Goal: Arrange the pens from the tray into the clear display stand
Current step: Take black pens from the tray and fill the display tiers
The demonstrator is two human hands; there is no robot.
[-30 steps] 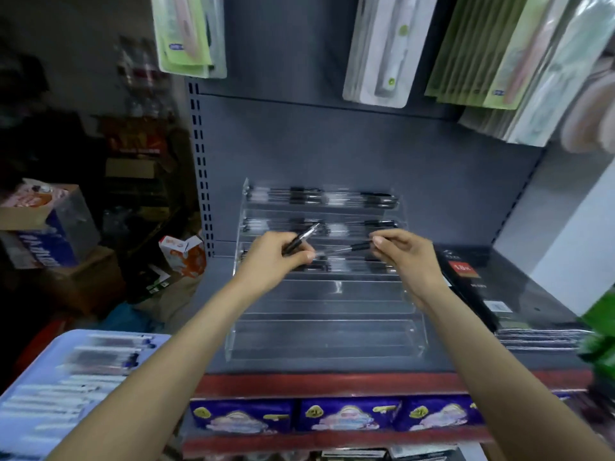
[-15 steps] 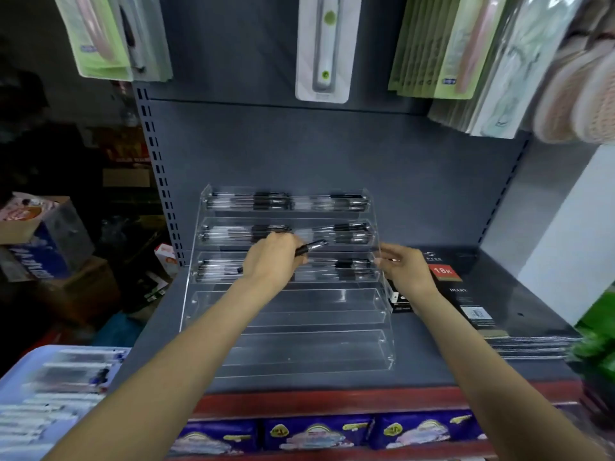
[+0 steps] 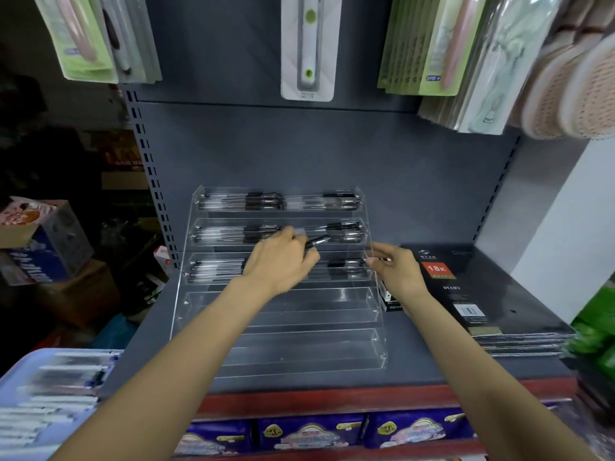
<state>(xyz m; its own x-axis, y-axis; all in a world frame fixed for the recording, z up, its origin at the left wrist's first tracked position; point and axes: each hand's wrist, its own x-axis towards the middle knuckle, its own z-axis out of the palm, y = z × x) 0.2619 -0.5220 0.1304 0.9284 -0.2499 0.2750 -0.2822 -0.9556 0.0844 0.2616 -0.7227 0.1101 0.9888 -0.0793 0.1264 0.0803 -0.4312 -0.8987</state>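
While the left hand (image 3: 283,261) grips a black pen (image 3: 316,241) over the third tier of the clear display stand (image 3: 283,314), the top three tiers already hold pens and the two lower ones don't. The right hand (image 3: 397,271) pinches the stand's right edge. The tray (image 3: 20,371) of pens sits lower left of the stand, diary boxes (image 3: 466,287) just right of it.
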